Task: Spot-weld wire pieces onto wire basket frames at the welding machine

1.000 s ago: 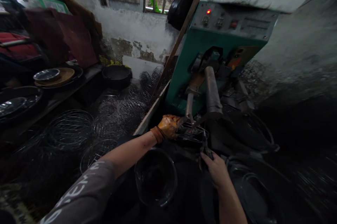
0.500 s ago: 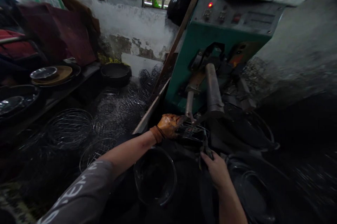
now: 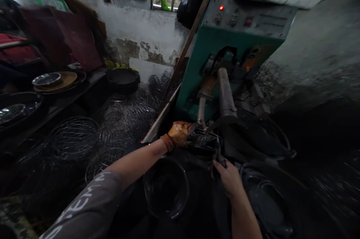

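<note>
A: What fills the view?

B: A green machine [image 3: 208, 63] with a grey control panel and one red lamp lit. Two metal bars slope down from its front toward the person.

A: And to the left?

B: Heaps of round wire baskets [image 3: 74, 134] on the floor, beneath a shelf of metal dishes.

A: How are the arms set?

B: The left arm reaches long and straight from the lower left. The left hand [image 3: 180, 134], in an orange glove, is clenched on the rim of a wire frame [image 3: 204, 139] lying under the bar tips.

A: The other?

B: The right forearm rises from the bottom edge. The bare right hand [image 3: 229, 177] is wrapped round pliers [image 3: 218, 153], whose nose meets the frame's near edge.
</note>
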A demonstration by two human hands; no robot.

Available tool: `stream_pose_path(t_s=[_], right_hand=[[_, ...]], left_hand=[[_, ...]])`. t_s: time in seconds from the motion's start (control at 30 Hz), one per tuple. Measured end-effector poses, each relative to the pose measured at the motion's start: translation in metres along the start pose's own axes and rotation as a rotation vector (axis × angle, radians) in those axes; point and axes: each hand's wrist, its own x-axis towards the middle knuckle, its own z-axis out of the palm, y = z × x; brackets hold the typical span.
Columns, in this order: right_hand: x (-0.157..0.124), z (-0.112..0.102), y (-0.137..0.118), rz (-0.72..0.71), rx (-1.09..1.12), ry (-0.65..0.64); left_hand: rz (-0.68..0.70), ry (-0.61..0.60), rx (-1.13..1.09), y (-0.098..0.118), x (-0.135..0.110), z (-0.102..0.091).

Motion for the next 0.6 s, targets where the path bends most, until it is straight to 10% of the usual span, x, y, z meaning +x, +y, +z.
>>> stream_pose_path(t_s=[0.6], right_hand=[[0.007, -0.002, 0.013, -0.079, -0.096, 0.022]], left_hand=[[-0.016, 0.045, -0.061, -0.001, -0.001, 0.002]])
